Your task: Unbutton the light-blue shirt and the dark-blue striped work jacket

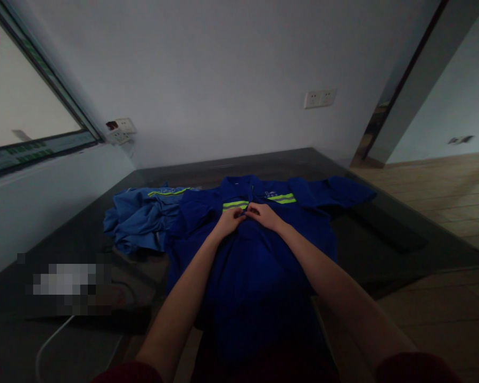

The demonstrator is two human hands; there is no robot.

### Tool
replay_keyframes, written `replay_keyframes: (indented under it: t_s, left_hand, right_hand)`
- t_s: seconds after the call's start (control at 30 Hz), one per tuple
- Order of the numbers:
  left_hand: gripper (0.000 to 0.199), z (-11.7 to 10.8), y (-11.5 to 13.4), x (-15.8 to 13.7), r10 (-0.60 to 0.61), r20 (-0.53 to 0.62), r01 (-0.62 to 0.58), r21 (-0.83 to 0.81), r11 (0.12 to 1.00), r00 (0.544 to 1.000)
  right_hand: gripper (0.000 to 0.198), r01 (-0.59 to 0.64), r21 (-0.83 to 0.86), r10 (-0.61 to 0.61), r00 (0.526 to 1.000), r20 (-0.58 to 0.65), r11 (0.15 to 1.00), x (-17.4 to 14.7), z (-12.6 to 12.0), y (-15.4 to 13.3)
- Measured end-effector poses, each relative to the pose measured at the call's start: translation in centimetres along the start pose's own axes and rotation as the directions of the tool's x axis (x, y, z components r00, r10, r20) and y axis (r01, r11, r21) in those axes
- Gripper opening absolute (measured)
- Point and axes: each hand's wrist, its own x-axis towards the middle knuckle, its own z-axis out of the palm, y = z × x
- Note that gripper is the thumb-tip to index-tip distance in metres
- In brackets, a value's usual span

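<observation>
A dark blue work shirt (259,266) lies front up across the dark table, its collar toward the wall and its lower part hanging over the near edge. Yellow-green and grey reflective strips cross its chest. At the middle of the front, just below those strips, my left hand (229,221) pinches the cloth. Close beside it, my right hand (265,215) grips the same front edge, fingertips nearly meeting. Whether a button or a zip lies between the fingers is too dark to see.
A crumpled lighter blue garment (141,218) with a yellow-green strip lies at the left, against the shirt. The dark table (383,260) meets a white wall with sockets (320,99). A white cable (50,340) runs at the near left, beside a blurred-out patch.
</observation>
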Motion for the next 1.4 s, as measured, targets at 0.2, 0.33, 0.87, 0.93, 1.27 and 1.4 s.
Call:
replay_keyframes:
  t_s: [0.2, 0.33, 0.87, 0.93, 1.27, 1.4]
  left_hand:
    - [0.011, -0.1, -0.1, 0.1, -0.033, 0.006, 0.033, -0.030, 0.999, 0.999]
    - [0.010, -0.3, -0.2, 0.1, -0.065, 0.001, 0.065, -0.081, 0.995, 0.998]
    - [0.012, -0.6, 0.5, -0.2, -0.095, -0.060, 0.093, -0.033, 0.995, 0.994]
    - [0.014, -0.6, 0.7, -0.3, -0.096, -0.069, 0.096, -0.006, 0.995, 0.993]
    - [0.014, -0.4, 1.0, -0.5, -0.020, -0.125, 0.046, 0.206, 0.977, 0.992]
    - [0.014, -0.4, 1.3, -1.0, 0.036, -0.097, -0.002, 0.335, 0.942, 0.995]
  right_hand:
    - [0.020, 0.006, -0.069, -0.009, 0.999, -0.045, 0.998, 0.1, 0.0, 0.1]
    - [0.023, -0.013, -0.096, 0.003, 0.995, -0.104, 0.995, 0.2, -0.1, 0.4]
    - [0.012, -0.026, -0.276, -0.011, 0.991, -0.131, 0.961, 0.0, 0.1, -0.2]
    - [0.011, -0.030, -0.337, -0.017, 0.991, -0.136, 0.941, 0.0, 0.4, -0.6]
    - [0.015, 0.004, -0.500, -0.025, 0.999, -0.036, 0.866, -0.2, 1.4, -1.5]
    - [0.017, -0.061, -0.493, 0.047, 0.998, -0.041, 0.868, -0.4, 1.1, -1.8]
